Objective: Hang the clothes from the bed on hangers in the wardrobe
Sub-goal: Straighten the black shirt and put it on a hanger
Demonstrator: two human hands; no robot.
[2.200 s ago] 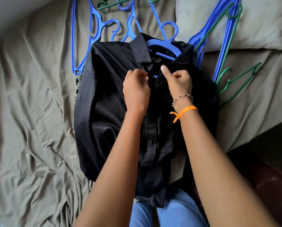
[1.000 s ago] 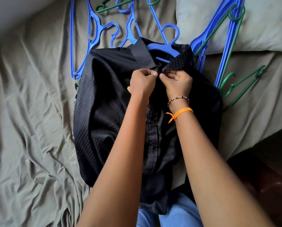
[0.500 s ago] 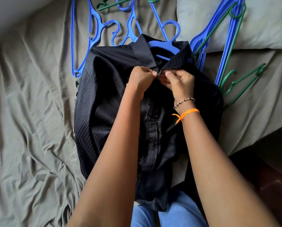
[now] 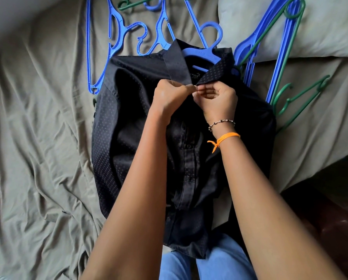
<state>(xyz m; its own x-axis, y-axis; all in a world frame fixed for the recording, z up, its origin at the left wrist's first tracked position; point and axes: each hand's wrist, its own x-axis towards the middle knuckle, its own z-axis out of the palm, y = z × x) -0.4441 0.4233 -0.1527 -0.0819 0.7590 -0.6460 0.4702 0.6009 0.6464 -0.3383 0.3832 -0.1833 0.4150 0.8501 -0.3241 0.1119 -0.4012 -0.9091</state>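
Note:
A black dotted shirt [image 4: 128,126] lies flat on the bed with a blue hanger [image 4: 201,54] inside its collar, the hook sticking out above. My left hand [image 4: 170,97] and my right hand [image 4: 217,100] meet just below the collar. Both pinch the shirt's front edges together at the top button. Several lower buttons down the placket look fastened. The shirt's hem hangs over the bed edge onto blue jeans.
More blue hangers [image 4: 112,37] and green hangers [image 4: 290,102] lie scattered on the olive bedsheet [image 4: 38,138] above and to the right of the shirt. A pillow [image 4: 320,31] sits at the top right. The bed's edge and a dark floor [image 4: 334,199] are at the lower right.
My hands have moved up the shirt front from mid-chest to just under the collar and now pinch there. The shirt has barely shifted.

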